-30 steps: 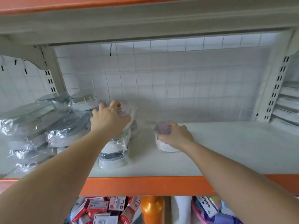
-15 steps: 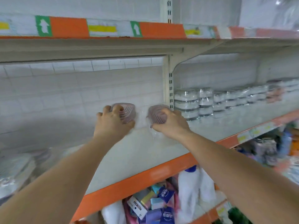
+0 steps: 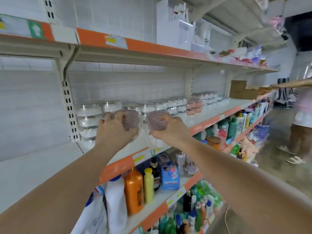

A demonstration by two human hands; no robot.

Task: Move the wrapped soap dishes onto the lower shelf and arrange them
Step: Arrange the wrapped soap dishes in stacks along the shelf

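fingers (image 3: 118, 116) of left hand (image 3: 113, 130), right hand (image 3: 170, 130) curl over 2 soap dishes (image 3: 156, 119).

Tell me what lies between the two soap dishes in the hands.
Nothing solid: in the head view, only crinkled clear wrap between the left soap dish and the right soap dish.

Two bare forearms, no sleeves in view, left hand (image 3: 114, 130) and right hand (image 3: 170, 130) ungloved, no rings, watch or bands visible, short fingernails on the fingers (image 3: 130, 128)
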